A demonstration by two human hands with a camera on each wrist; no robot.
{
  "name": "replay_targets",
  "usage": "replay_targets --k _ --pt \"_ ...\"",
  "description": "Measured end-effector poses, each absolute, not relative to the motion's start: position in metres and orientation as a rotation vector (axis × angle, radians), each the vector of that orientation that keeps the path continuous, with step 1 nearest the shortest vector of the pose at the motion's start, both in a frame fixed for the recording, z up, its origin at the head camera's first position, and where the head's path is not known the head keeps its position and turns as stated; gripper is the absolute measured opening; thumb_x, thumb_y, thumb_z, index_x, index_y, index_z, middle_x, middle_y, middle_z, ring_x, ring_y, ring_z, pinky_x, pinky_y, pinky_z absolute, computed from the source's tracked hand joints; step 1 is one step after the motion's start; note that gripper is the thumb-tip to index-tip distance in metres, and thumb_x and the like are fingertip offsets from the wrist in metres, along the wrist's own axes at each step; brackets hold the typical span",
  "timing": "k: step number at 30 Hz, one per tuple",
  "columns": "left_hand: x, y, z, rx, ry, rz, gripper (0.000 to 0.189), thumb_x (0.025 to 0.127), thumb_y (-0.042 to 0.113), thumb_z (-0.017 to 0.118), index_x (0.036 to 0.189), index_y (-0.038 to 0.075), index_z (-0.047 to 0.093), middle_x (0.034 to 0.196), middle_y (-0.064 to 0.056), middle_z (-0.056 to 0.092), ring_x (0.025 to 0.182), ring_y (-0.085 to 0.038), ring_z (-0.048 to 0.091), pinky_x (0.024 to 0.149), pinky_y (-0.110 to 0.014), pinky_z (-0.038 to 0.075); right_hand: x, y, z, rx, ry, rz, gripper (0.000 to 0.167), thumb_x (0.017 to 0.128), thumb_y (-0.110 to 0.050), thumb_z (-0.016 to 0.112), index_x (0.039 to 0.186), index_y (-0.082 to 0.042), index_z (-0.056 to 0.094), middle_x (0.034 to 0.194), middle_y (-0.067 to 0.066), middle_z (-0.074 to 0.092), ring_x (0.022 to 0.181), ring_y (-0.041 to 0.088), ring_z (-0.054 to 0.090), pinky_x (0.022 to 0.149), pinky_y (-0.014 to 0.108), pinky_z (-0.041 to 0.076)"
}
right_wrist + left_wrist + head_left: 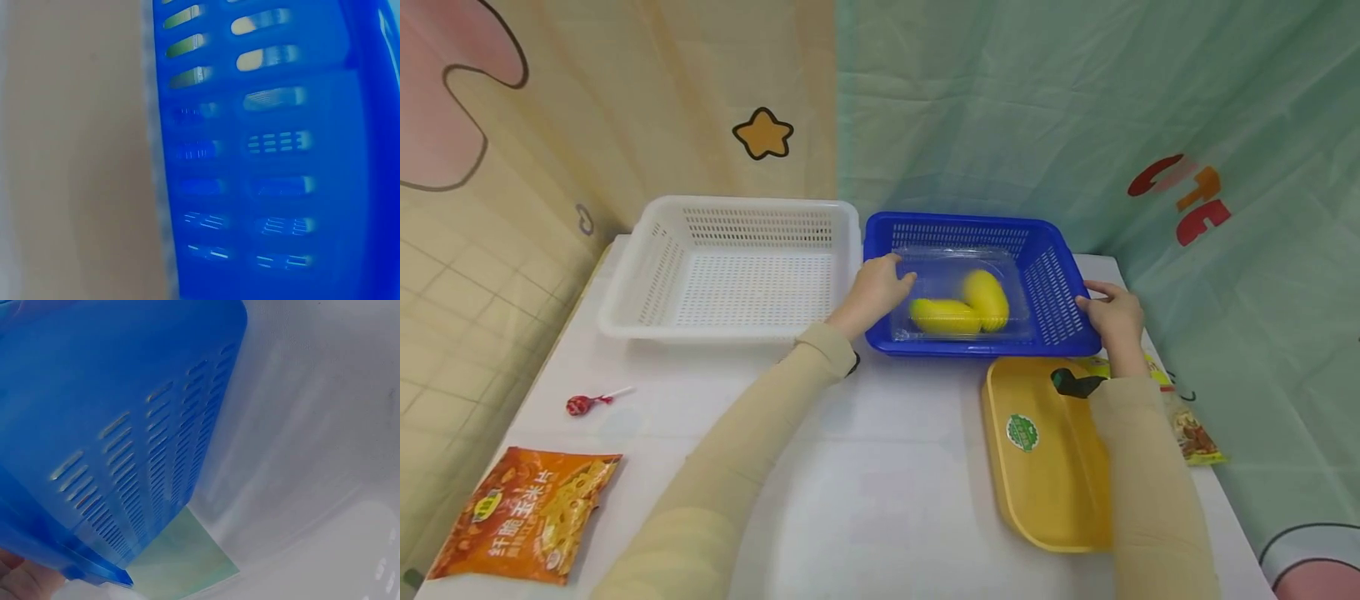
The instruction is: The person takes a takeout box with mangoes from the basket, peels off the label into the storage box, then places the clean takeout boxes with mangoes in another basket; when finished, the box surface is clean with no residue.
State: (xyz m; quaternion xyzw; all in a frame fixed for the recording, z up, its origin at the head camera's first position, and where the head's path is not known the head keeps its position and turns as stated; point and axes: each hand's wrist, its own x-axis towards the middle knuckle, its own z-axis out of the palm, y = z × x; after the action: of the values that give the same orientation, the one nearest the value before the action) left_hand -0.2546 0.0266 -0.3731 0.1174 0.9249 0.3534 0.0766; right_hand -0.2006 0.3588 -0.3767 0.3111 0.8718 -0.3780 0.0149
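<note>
A blue plastic basket (955,348) with slotted walls stands at the back, right of centre. Inside it lies a clear plastic box (925,279) with two yellow mangoes (987,298) showing through. My left hand (874,293) grips the basket's left rim, thumb on the inner side. At the opposite end, my right hand (1112,315) holds the right rim. The left wrist view shows the basket's slotted outer wall (125,375) above the table, with a few fingertips (28,581) at its rim. Slots in the basket wall (337,156) fill much of the right wrist view.
A white basket (737,332) stands left of the blue one. In front is a yellow tray (1052,467) with a dark green object (1075,383), partly under my right sleeve. A snack bag (1195,429) lies beyond. A lollipop (580,405) and orange chip bag (523,512) lie left.
</note>
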Motion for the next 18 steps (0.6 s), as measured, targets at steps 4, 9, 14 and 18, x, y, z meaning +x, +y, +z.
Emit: replay_targets --k 4,9,14,18 --pt "-0.253 0.025 -0.374 0.357 2.708 1.067 0.052 0.102 0.029 0.052 0.146 0.003 0.045 0.134 -0.018 0.06 0.064 -0.016 0.051 0.073 -0.032 0.051 -0.201 0.358 -0.378 0.982 2.713 -1.156 0.051 0.103 -0.029 0.047 0.151 -0.015 0.039 0.144 0.026 0.048 0.124 0.045 0.052 0.105 0.055 0.044" --pt "-0.251 0.019 -0.373 0.434 2.705 1.187 0.047 0.101 0.026 0.053 0.143 0.005 0.049 0.134 -0.015 0.061 0.081 -0.02 0.062 0.084 -0.035 0.053 -0.2 0.362 -0.378 0.975 2.718 -1.139 0.052 0.103 -0.031 0.046 0.152 -0.016 0.037 0.146 0.027 0.046 0.124 0.047 0.051 0.104 0.057 0.044" --pt "-0.248 0.01 -0.367 0.484 2.683 1.281 0.043 0.101 0.025 0.054 0.14 0.006 0.053 0.142 -0.012 0.056 0.119 -0.026 0.061 0.098 -0.037 0.052 -0.199 0.365 -0.376 0.939 2.729 -1.153 0.053 0.103 -0.03 0.047 0.152 -0.014 0.037 0.145 0.029 0.046 0.124 0.047 0.051 0.105 0.056 0.043" --pt "-0.246 -0.005 -0.359 0.491 2.693 1.277 0.042 0.101 0.026 0.054 0.138 0.008 0.055 0.139 -0.011 0.058 0.12 -0.026 0.06 0.097 -0.038 0.052 -0.198 0.365 -0.374 0.924 2.723 -1.156 0.053 0.103 -0.03 0.046 0.152 -0.013 0.036 0.146 0.029 0.045 0.127 0.047 0.05 0.107 0.056 0.041"
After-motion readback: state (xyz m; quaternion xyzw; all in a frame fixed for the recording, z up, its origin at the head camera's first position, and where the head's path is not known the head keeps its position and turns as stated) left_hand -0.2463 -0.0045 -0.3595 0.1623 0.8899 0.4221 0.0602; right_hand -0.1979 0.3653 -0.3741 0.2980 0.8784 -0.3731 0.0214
